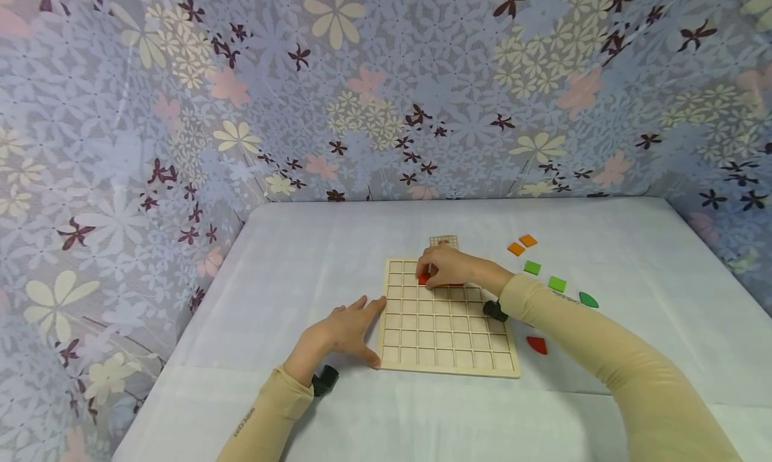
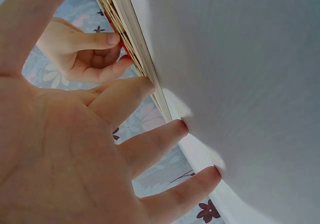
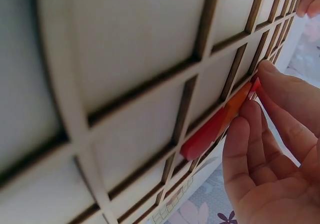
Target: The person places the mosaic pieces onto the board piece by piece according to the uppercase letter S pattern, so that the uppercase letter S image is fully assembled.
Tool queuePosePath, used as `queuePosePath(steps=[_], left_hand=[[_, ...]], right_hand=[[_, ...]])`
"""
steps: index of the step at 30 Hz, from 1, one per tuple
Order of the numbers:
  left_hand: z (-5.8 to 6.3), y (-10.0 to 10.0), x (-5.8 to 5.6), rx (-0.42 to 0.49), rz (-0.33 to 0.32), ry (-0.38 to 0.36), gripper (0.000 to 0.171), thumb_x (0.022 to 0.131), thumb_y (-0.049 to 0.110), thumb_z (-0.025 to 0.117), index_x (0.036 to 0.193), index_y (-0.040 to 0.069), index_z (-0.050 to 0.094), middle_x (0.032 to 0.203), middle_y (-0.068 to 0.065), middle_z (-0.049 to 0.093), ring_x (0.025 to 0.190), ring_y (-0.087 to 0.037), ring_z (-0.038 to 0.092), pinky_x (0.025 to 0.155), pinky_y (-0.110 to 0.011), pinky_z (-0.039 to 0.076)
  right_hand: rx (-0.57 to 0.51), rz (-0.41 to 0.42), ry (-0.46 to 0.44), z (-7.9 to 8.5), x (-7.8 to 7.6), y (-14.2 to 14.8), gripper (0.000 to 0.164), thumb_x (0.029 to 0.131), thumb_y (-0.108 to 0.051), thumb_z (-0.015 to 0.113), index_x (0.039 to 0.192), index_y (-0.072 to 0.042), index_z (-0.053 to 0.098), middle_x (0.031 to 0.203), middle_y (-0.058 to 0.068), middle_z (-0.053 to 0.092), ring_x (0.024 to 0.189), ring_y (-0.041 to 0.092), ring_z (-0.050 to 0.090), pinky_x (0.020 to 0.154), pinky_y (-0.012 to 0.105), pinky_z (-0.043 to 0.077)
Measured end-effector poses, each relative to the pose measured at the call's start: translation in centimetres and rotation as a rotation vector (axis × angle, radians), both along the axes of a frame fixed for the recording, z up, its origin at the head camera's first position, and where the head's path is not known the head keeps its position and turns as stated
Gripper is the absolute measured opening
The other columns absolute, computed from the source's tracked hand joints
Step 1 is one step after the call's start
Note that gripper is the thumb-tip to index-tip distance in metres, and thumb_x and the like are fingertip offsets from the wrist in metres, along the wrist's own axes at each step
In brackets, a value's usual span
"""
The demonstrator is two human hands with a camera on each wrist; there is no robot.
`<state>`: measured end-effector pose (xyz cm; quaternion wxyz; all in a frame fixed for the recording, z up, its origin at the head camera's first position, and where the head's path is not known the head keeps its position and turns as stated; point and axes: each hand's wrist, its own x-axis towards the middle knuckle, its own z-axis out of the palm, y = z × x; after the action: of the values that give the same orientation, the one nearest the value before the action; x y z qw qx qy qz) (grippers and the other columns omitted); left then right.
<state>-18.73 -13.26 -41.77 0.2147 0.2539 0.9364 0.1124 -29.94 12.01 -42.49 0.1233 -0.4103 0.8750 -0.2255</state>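
A wooden grid board (image 1: pixel 449 371) with square cells lies on the table. My right hand (image 1: pixel 446 266) is over its far rows, thumb and fingers pinching a small red tile (image 1: pixel 424 279) at a cell. Close by in the right wrist view, an orange tile (image 3: pixel 234 106) and another red tile (image 3: pixel 202 138) sit in the grid; from the head, the right hand mostly hides them. My left hand (image 1: pixel 346 329) spreads along the board's left edge, with thumb and fingertips right at the rim. In the left wrist view its fingers (image 2: pixel 170 194) are extended and hold nothing.
Right of the board lie two orange tiles (image 1: pixel 521 245), two light green squares (image 1: pixel 557 284), a dark green rounded piece (image 1: pixel 588 300) and a red rounded piece (image 1: pixel 537 344). A small grid-patterned card (image 1: pixel 443 239) is behind the board. Flowered fabric (image 1: pixel 362 113) rises beyond the table.
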Motion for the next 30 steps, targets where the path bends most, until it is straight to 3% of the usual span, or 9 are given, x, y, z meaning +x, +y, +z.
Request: queuePosePath(steps=[2,5,9,14,18,30], left_hand=[[0.0,0.1,0.0,-0.003,-0.002,0.001,0.111,0.065,0.043,0.085,0.150,0.009,0.022,0.150,-0.010,0.032,0.139,-0.031,0.021,0.105,-0.056,0.025],[0.0,0.3,0.1,-0.004,-0.002,0.003,0.111,0.065,0.043,0.085,0.150,0.009,0.022,0.149,-0.010,0.033,0.139,-0.031,0.021,0.105,-0.056,0.025],[0.1,0.4,0.1,0.001,0.000,0.004,0.111,0.064,0.043,0.085,0.150,0.009,0.023,0.149,-0.011,0.033,0.139,-0.031,0.021,0.105,-0.056,0.025],[0.0,0.5,0.1,0.009,-0.004,0.004,0.112,0.065,0.042,0.085,0.150,0.009,0.022,0.150,-0.011,0.031,0.139,-0.032,0.021,0.106,-0.057,0.024],[-0.1,0.5,0.1,0.005,-0.002,0.010,0.112,0.065,0.042,0.085,0.150,0.009,0.022,0.150,-0.012,0.031,0.139,-0.031,0.021,0.106,-0.056,0.024],[-0.4,0.2,0.5,0.024,0.012,0.007,0.111,0.064,0.041,0.086,0.150,0.008,0.023,0.149,-0.012,0.032,0.139,-0.032,0.021,0.106,-0.056,0.024]], right_hand=[[-0.003,0.000,-0.010,0.0,0.0,0.2,0.021,0.078,-0.013,0.078,0.097,-0.010,0.070,0.090,0.001,0.061,0.077,0.011,0.058,0.100,0.054,0.025],[-0.029,-0.011,-0.032,0.5,0.0,0.5,0.020,0.082,-0.014,0.075,0.100,-0.008,0.069,0.092,0.001,0.061,0.079,0.012,0.058,0.096,0.047,0.035],[-0.119,-0.053,-0.048,2.4,0.0,1.6,0.020,0.085,-0.012,0.071,0.104,-0.006,0.067,0.098,0.003,0.061,0.082,0.015,0.060,0.077,0.033,0.049],[-0.219,-0.124,-0.039,5.4,0.3,4.0,0.023,0.085,-0.013,0.071,0.107,-0.006,0.067,0.104,0.010,0.062,0.086,0.020,0.062,0.075,0.034,0.052],[-0.239,-0.218,-0.015,7.0,0.8,7.0,0.024,0.087,-0.019,0.070,0.108,-0.009,0.066,0.106,0.009,0.063,0.087,0.020,0.062,0.076,0.035,0.052],[-0.190,-0.445,-0.031,6.7,3.4,15.0,0.032,0.090,-0.030,0.066,0.113,-0.009,0.065,0.105,0.009,0.062,0.082,0.020,0.063,0.071,0.036,0.051]])
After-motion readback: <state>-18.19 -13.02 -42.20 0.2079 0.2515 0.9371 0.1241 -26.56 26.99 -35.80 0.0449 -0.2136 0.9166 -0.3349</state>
